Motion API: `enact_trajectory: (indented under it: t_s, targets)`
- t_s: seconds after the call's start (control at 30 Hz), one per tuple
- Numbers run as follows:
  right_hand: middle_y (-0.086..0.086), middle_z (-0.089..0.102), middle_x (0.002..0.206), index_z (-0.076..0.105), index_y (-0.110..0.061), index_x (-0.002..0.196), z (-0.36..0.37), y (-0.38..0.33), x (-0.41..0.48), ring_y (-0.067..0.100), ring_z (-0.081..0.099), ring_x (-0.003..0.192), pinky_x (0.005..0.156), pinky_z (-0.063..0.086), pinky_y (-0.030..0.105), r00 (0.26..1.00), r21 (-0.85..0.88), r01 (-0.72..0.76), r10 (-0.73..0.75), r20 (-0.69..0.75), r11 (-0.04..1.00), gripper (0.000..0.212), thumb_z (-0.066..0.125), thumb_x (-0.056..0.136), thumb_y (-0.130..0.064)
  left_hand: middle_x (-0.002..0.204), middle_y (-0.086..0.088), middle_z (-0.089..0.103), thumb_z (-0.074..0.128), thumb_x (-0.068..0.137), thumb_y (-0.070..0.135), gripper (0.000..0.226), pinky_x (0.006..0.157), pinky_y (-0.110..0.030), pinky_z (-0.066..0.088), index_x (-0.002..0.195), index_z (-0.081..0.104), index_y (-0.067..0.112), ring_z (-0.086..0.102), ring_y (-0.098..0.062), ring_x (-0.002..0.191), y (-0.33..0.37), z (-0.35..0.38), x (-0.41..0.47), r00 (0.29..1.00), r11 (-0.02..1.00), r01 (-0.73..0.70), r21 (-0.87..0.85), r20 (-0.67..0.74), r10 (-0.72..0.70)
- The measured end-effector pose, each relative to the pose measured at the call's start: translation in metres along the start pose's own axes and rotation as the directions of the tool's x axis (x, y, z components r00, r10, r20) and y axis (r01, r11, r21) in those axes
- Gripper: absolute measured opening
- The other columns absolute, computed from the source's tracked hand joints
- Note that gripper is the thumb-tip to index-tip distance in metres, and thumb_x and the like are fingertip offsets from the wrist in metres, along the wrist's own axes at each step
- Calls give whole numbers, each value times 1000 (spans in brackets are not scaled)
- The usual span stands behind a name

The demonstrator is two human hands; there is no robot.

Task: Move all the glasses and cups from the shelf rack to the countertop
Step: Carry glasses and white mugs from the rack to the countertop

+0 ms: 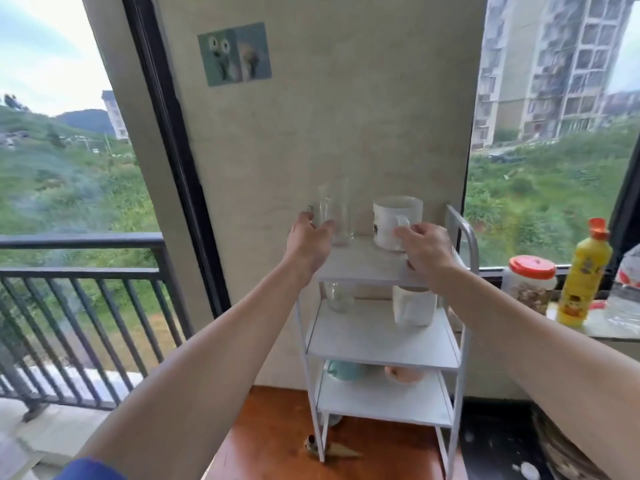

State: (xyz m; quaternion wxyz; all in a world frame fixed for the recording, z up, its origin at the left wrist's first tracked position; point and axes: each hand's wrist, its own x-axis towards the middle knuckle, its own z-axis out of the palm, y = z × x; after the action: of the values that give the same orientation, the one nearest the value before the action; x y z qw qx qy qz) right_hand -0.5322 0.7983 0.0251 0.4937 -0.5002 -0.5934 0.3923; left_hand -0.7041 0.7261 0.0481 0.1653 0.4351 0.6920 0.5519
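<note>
A white three-tier shelf rack (381, 355) stands against the wall. On its top shelf are a slim clear glass (325, 206), a taller clear glass (341, 216) and a white mug (391, 216). My left hand (310, 242) wraps around the slim glass at the shelf's left edge. My right hand (427, 249) reaches to the mug, fingertips at its handle, not closed on it. The middle shelf holds a small clear glass (338, 297) and a white cup (414, 306). On the bottom shelf sit a teal cup (344, 370) and a pink cup (403, 374).
The rack stands on a brown wooden surface (277, 431) with a small object (329, 452) by its front leg. To the right, a light countertop ledge (602, 329) carries a yellow bottle (583, 282), a red-lidded jar (531, 284) and a plastic bag (627, 292). A balcony railing (79, 271) is at left.
</note>
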Motion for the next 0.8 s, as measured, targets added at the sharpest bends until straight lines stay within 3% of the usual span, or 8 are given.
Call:
enact_trajectory:
  t_s: [0.07,0.1,0.17,0.2,0.3,0.4,0.53,0.8]
  targets:
    - [5,61,72,70,-7,82,5,0,10,23,55,70,69,53,43,1000,53,-19,19,4,998,29,64,84,-35,97,-3,58,54,88,34,43,77,-32,47,123,56,10,56,-24,90,3,7,17,1000,999,5,-35,-1,-5]
    - [5,65,73,71,-7,81,7,-1,14,22,57,69,66,53,40,1000,100,-20,19,15,995,28,65,84,-34,85,-3,58,53,87,32,32,65,-29,42,107,62,9,53,-23,77,4,10,25,1000,997,0,-72,-3,0]
    - [3,69,73,69,-11,75,11,-3,22,18,59,66,60,50,33,999,189,-26,19,38,982,22,65,86,-30,76,-8,59,52,88,31,20,62,-29,33,78,58,14,48,-22,68,5,15,40,1000,987,15,-160,-1,-15]
    - [2,70,70,68,-12,75,13,-2,25,16,61,64,57,48,30,999,217,-34,25,45,976,20,65,86,-28,74,-9,62,52,89,32,23,64,-30,34,74,55,15,51,-23,66,5,17,47,999,982,34,-186,3,-34]
    - [0,67,64,65,-12,78,17,0,30,9,61,52,49,43,25,997,248,-57,43,62,967,18,62,89,-27,60,-5,61,55,91,27,20,64,-31,38,77,57,13,59,-24,58,3,21,59,999,966,47,-256,24,-42]
    - [-1,60,59,61,-15,71,17,-1,30,8,53,42,43,36,21,997,262,-72,58,58,963,22,59,91,-24,53,-3,47,54,92,23,21,52,-28,36,77,58,9,49,-23,50,4,23,64,998,944,52,-326,47,-39]
    - [-1,54,57,60,-15,67,12,-5,21,12,47,45,38,32,17,994,294,-105,94,52,950,25,55,91,-20,47,-2,37,49,93,20,26,43,-26,33,70,53,8,37,-20,44,6,23,47,999,913,54,-404,31,-45]
    - [3,51,61,57,-13,67,-14,-13,-38,16,45,53,47,33,25,994,298,-107,98,44,948,24,52,90,-19,36,8,32,48,91,24,34,42,-23,30,58,45,14,25,-13,34,12,-17,-20,997,862,62,-502,-2,-73]
